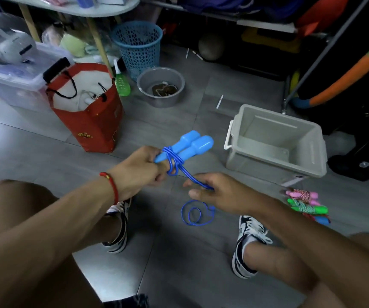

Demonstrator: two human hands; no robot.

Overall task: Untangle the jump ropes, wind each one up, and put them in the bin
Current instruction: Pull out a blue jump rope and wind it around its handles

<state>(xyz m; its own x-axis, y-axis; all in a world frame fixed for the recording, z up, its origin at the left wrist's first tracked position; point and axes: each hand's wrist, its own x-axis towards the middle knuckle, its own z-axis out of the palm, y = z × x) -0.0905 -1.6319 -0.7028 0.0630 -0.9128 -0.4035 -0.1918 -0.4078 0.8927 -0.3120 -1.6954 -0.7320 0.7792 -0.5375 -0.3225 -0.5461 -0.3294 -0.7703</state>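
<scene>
1. Head view: we look down at a grey tiled floor (pixel 46 156) between our own knees, with a trainer on each foot at the lower middle.
2. Our left hand (pixel 141 167) has its grip clenched round the narrow ends of two blue handles (pixel 192 144), which lie side by side and point up and away from us.
3. The blue rope (pixel 174 162) is wound several turns round the handles just beyond the left hand's fingers.
4. From those turns the rope runs down and to the right into our right hand (pixel 219 194), whose grip is pinching the strand between thumb and fingers.
5. Below the right hand the loose end of the blue rope hangs in a small double loop (pixel 198 213) above the floor; we cannot tell whether it touches the tiles.
6. The grey bin (pixel 274 141) stands on the floor to the right of the handles, open side up, with a white handle on its left wall.
7. Near our right forearm lies a bundle of other jump ropes (pixel 305 204), with pink, green and blue handles and striped cord, on the floor just below the bin.
8. Farther back stand a red bag (pixel 94 121), a grey basin (pixel 160 86), a blue mesh basket (pixel 138 45) and a clear storage box (pixel 12 76).
</scene>
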